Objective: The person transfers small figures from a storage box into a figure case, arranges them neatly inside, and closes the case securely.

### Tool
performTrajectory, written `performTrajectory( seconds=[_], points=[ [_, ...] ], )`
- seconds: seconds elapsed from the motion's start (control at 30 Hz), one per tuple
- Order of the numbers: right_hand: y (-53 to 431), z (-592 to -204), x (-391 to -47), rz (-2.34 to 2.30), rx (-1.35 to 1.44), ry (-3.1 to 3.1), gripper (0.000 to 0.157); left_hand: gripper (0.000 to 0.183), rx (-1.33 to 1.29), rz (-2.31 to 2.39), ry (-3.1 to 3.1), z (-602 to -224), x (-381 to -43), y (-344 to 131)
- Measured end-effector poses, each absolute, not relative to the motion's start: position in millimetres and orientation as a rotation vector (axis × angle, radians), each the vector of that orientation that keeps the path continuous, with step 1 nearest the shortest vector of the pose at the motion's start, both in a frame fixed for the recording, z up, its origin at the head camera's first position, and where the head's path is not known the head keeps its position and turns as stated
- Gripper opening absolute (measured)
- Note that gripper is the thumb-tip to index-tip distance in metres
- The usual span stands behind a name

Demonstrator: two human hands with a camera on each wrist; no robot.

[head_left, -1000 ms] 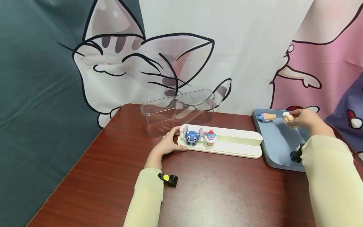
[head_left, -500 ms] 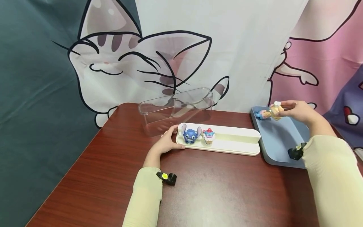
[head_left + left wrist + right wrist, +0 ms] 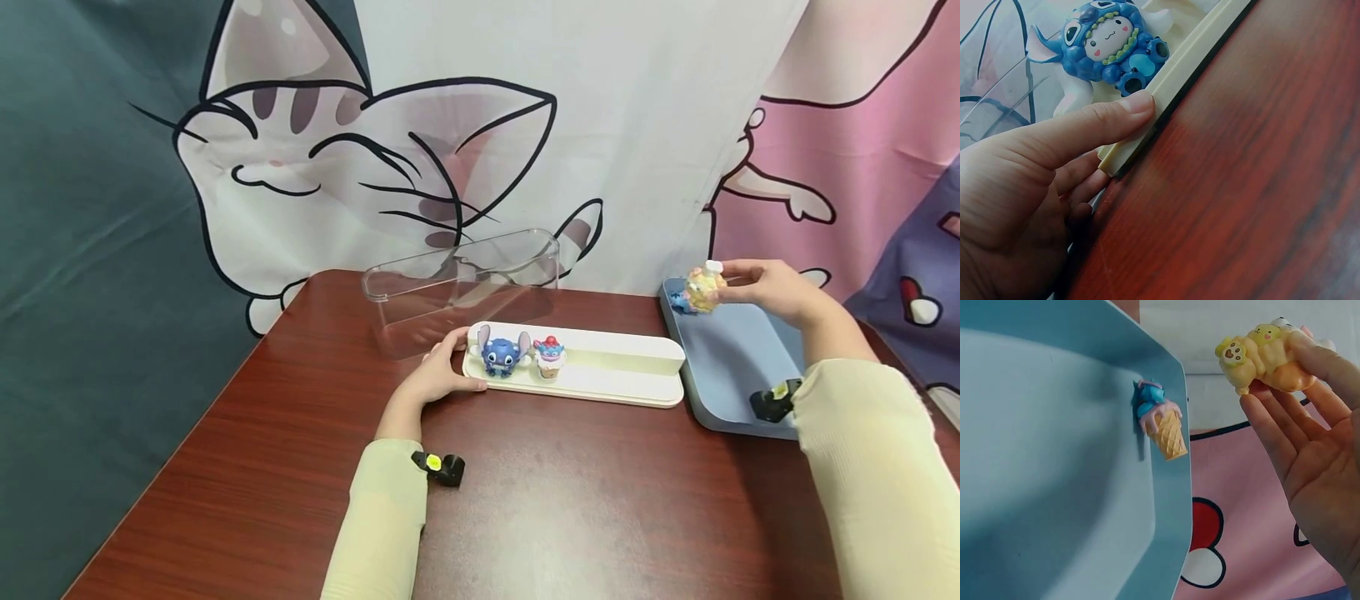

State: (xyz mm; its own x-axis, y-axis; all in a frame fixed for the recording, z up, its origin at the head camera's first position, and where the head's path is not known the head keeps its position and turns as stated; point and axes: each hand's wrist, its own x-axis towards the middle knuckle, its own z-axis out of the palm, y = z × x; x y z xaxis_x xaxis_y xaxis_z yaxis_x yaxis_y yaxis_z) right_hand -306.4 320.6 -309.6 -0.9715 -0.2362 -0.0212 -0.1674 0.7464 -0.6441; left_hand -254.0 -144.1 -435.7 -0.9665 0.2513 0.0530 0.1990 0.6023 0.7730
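Observation:
My left hand [image 3: 438, 372] grips the left end of a cream display base [image 3: 615, 382], its thumb along the front edge in the left wrist view. On that base stand a blue big-eared figurine [image 3: 500, 357] and, to its right, a cupcake-shaped figurine [image 3: 550, 358] with a red top. Over the far left part of the blue-grey tray [image 3: 738, 367], my right hand [image 3: 776, 287] pinches a yellow figurine [image 3: 1266, 357] between thumb and fingers. An ice-cream-cone figurine [image 3: 1163, 422] lies in the tray, mostly hidden behind the yellow one in the head view.
A clear plastic cover [image 3: 465, 292] stands behind the base on the brown table [image 3: 525, 492]. The tray adjoins the base's right end. A curtain printed with cartoon cats [image 3: 637, 125] hangs at the table's back edge.
My right hand has lifted the yellow figurine and carried it left across the tray, in front of the cone figurine. My left hand keeps its grip on the base; the view has shifted slightly.

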Motion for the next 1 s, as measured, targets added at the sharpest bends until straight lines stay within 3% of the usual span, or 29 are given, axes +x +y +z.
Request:
performTrajectory(
  seconds=[1.0],
  points=[
    [273.6, -299.7, -297.2, -1.336, -0.623, 2.55, 0.048, 0.087, 0.387, 1.303, 2.764, -435.5, -254.5, -143.7]
  ],
)
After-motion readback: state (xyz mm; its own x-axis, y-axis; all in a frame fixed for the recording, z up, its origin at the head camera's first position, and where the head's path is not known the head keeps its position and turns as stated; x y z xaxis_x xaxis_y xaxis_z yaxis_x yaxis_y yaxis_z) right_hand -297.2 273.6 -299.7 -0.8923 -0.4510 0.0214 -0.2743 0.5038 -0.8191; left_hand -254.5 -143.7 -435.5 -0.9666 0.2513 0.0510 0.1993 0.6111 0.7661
